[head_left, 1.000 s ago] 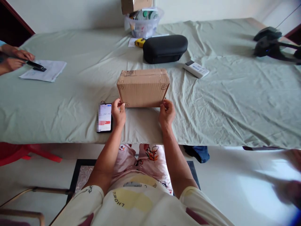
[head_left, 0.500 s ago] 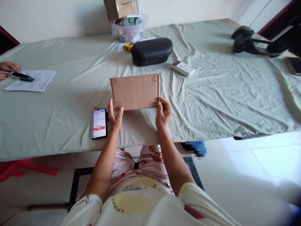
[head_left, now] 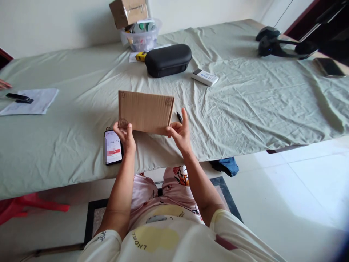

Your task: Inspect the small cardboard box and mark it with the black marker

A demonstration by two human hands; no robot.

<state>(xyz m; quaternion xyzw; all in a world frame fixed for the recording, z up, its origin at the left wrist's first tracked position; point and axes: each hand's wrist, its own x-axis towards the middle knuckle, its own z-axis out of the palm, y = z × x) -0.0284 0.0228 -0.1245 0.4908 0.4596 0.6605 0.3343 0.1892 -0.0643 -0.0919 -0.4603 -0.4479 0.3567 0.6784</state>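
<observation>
A brown cardboard box (head_left: 145, 111) is tipped up on the green-covered table (head_left: 245, 94), its broad plain face turned toward me. My left hand (head_left: 124, 134) pinches its lower left corner. My right hand (head_left: 177, 131) holds the lower right corner with thumb and fingers, the index finger raised. A black pen (head_left: 179, 116) lies on the cloth just behind my right hand. A phone (head_left: 112, 147) with a lit screen lies beside my left hand.
Behind the box lie a black hard case (head_left: 167, 60), a white remote (head_left: 204, 77), a yellow tape measure (head_left: 141, 56) and a plastic tub (head_left: 140, 38) under a second box (head_left: 128, 12). Paper (head_left: 29, 102) and another person's fingertips (head_left: 4, 84) are at left. A black device (head_left: 275, 43) and phone (head_left: 329, 67) sit far right.
The box has been tipped from lying flat to standing on edge, face toward me. The pen beneath it has come into view. The camera swung right.
</observation>
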